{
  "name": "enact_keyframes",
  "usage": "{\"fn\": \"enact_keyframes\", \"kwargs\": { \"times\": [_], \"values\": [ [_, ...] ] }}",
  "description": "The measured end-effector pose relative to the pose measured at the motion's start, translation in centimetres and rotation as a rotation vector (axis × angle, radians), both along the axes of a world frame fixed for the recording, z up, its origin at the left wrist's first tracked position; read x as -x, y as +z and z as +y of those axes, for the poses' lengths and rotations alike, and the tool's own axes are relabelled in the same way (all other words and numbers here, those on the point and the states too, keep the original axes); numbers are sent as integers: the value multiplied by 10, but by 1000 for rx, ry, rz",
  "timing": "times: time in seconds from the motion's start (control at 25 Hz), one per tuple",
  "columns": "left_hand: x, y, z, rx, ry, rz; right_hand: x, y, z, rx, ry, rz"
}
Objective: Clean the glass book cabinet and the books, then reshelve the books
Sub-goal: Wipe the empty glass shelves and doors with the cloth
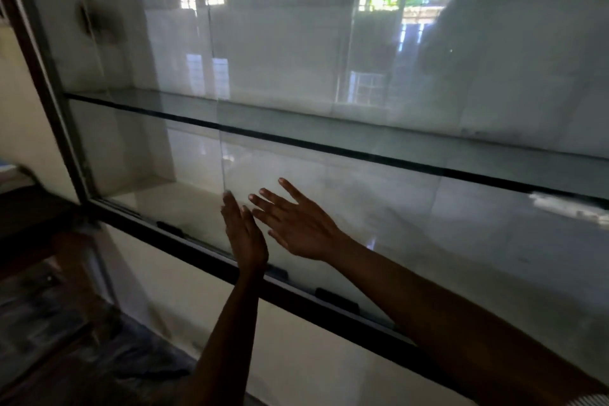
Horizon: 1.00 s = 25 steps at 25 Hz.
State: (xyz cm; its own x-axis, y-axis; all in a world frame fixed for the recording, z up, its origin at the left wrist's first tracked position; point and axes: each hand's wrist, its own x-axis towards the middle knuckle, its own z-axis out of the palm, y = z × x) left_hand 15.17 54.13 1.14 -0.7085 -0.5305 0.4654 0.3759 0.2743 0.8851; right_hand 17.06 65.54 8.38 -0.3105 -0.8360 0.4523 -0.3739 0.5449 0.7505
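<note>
The glass book cabinet (75, 155) fills the view, with a dark frame and sliding glass panes. Its glass shelf (329, 142) runs across the middle and holds no books that I can see. My left hand (244, 234) is raised edge-on with straight fingers at the vertical edge of a glass pane (221, 155), near the bottom rail (197, 247). My right hand (293, 224) lies flat with spread fingers against the pane just to the right. Neither hand holds anything. No books are in view.
Small dark stops (336, 298) sit along the bottom rail. A pale smeared patch (566, 203) shows at the right, behind the glass. A dark piece of furniture (29, 214) stands at the lower left, and the floor (66, 339) lies below it. Window reflections cover the glass.
</note>
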Motion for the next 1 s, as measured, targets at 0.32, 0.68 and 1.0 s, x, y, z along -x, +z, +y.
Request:
{"fn": "enact_keyframes", "kwargs": {
  "times": [0.32,0.68,1.0],
  "values": [
    [-98,-2,175,-46,-126,111,-82,33,153,206,9,11],
    [-70,-5,238,-28,172,36,-43,48,164,-296,-73,131],
    [-63,-11,216,117,183,84,-85,44,152,582,238,-302]
  ]
}}
